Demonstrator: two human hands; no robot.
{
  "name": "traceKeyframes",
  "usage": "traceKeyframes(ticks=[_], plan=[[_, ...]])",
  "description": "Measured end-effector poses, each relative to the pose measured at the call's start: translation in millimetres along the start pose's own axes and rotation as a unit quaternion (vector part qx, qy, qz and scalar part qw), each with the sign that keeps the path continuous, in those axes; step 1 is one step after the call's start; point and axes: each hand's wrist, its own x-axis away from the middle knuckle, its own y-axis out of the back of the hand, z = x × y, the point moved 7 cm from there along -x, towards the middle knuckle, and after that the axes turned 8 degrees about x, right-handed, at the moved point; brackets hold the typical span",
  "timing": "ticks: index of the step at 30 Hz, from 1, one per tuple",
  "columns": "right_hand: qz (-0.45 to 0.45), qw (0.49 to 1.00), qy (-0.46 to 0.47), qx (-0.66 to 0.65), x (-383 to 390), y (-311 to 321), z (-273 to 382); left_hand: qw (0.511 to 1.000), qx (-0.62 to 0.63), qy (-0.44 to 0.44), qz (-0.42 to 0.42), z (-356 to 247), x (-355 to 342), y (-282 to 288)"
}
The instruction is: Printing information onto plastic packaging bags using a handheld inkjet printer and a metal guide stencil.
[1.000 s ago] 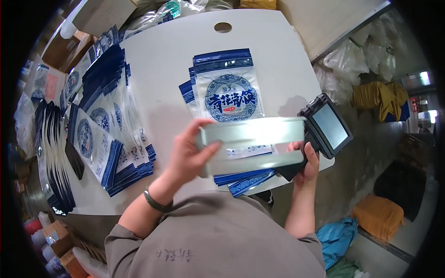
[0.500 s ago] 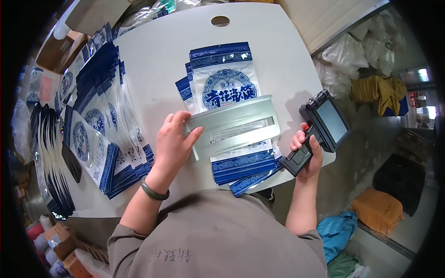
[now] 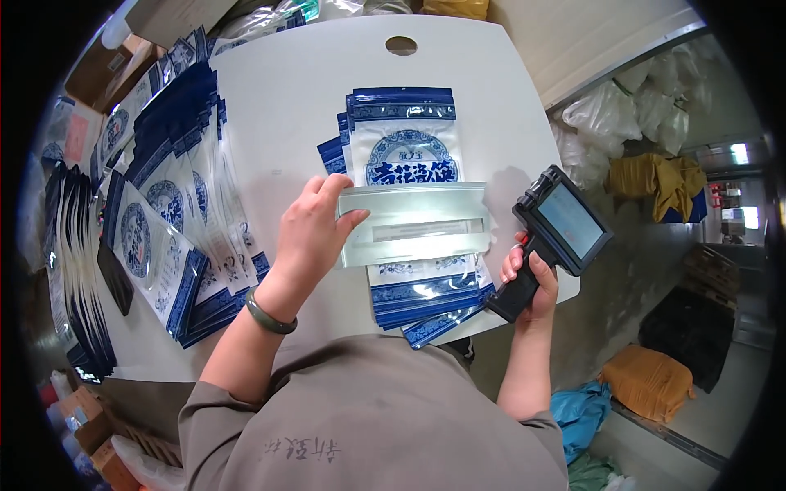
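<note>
My left hand (image 3: 315,227) grips the left end of a slotted metal plate (image 3: 413,250), thumb on top and fingers at its upper corner. The plate lies level across a small stack of blue-and-white zip pouches (image 3: 409,123), covering their middle. Through its slot a pale strip of pouch shows. In my right hand (image 3: 532,282) is a black pistol-grip handheld inkjet printer (image 3: 565,221) with a lit screen, fingers wrapped round the handle. It is held to the right of the plate, apart from it, near the table's right edge. Its underside is hidden.
Fanned piles of similar pouches (image 3: 176,192) cover the left of the white table (image 3: 278,98). A dark flat object (image 3: 115,278) leans among them. Cardboard boxes (image 3: 98,74) stand at the far left. Bagged goods (image 3: 606,110) and an orange sack (image 3: 647,380) sit to the right.
The plate has turned from a tilt to nearly level across the pouches, with my left hand still on it. The printer has turned, its screen now facing up more. The view has shifted slightly.
</note>
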Motion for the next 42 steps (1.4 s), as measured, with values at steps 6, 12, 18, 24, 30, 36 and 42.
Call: traceKeyframes(ticks=[6,12,18,24,30,36,42], plan=[[-0.026,1.000,-0.009,0.014,3,-4,7,0.997,-0.049,0.050,0.028,9,2,-7],[-0.062,0.975,-0.077,0.198,20,-56,22,0.997,-0.035,0.057,0.036,11,2,-6],[-0.010,0.937,-0.187,0.297,31,-104,3,0.999,-0.012,0.039,0.003,14,3,-6],[0.022,0.911,-0.238,0.337,34,-128,-12,1.000,-0.003,0.024,-0.011,14,6,-6],[-0.003,0.893,-0.270,0.361,32,-152,-26,0.999,0.007,0.049,-0.006,19,9,-5],[-0.007,0.850,-0.291,0.438,29,-157,-38,1.000,0.006,0.021,-0.011,17,7,-10],[-0.011,0.814,-0.272,0.514,19,-153,-28,1.000,-0.001,-0.002,-0.025,13,8,-7]])
